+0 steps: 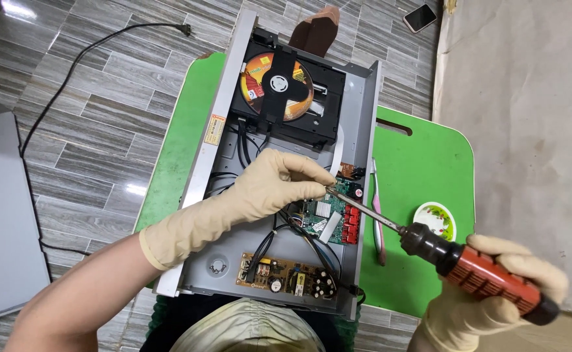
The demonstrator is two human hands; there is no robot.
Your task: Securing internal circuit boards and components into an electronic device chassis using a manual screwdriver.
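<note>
Right hand [495, 287] fingers clenched on ribbed red screwdriver [475, 270], gloved left hand [279, 186] pinching its metal tip

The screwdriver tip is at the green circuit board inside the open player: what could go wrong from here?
1. The screwdriver tip might slip off and scratch the green circuit board.
2. The left hand pinches beside the tip, so a slip might jab its fingers.
3. Black wires nearby might get nicked.

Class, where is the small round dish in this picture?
In the head view, the small round dish sits on the green table, right of the open disc player, just above the screwdriver.
</note>
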